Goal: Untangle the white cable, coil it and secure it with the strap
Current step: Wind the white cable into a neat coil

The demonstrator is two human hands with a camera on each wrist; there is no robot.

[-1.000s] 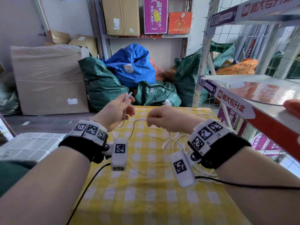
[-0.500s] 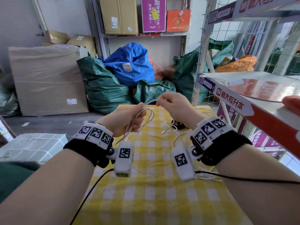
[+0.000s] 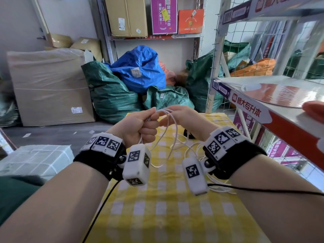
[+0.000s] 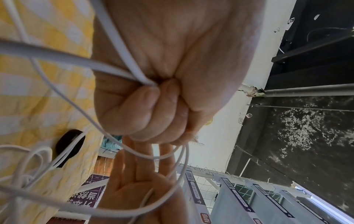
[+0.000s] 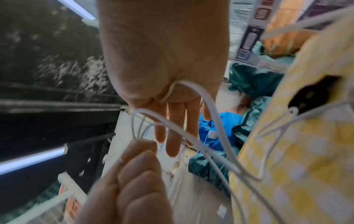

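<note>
1. The white cable [image 3: 172, 130] hangs in loops from the left hand [image 3: 138, 126], its slack trailing toward the table's [image 3: 164, 216] right edge
2. Left hand fisted round the gathered turns
3. Right hand [image 3: 185, 118] nearer the slack, fingers straight, strand across the palm
4. Black strap [image 4: 69, 145] near the far edge

Both hands meet above the far half of the table [image 3: 157, 216], left hand [image 3: 138, 127] left of right hand [image 3: 185, 118]. Cable [image 3: 175, 135] loops hang between them onto the table; the strap [image 3: 188, 135] lies under the right hand.
</note>
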